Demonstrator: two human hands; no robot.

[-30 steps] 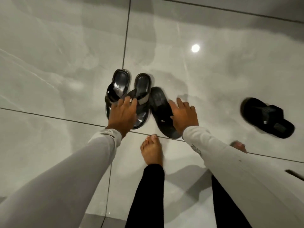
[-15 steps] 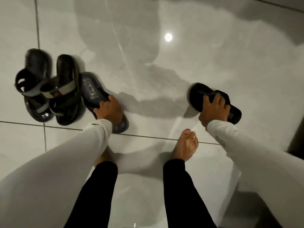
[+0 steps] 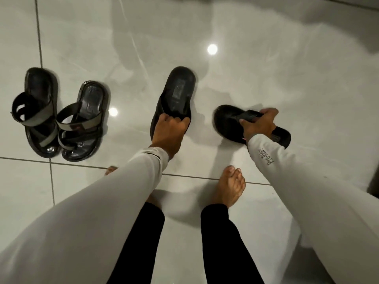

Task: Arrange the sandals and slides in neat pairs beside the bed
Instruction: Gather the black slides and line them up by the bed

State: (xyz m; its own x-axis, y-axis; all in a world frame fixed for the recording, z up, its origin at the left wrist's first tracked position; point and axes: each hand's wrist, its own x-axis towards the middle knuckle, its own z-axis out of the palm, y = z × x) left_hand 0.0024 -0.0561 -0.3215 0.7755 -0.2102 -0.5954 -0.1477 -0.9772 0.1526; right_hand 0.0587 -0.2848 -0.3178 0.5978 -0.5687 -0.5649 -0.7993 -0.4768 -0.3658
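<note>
Two black strappy sandals, the left sandal [image 3: 34, 111] and the right sandal [image 3: 84, 121], stand side by side on the tiled floor at the left. A black slide [image 3: 176, 93] lies in the middle, heel pointing away; my left hand [image 3: 170, 133] grips its strap end. Further right a second black slide [image 3: 227, 124] lies at an angle, and my right hand [image 3: 259, 125] is closed around its strap. The two slides lie a hand's width apart.
Glossy grey floor tiles [image 3: 266, 58] with dark grout lines spread all around. My bare feet [image 3: 229, 189] stand just below the slides. A dark object edge [image 3: 374, 185] shows at the far right.
My left hand has pulled the middle slide rightward, away from the sandal pair. My right hand has taken the far slide by its strap and brought it left, closer to the other one.
</note>
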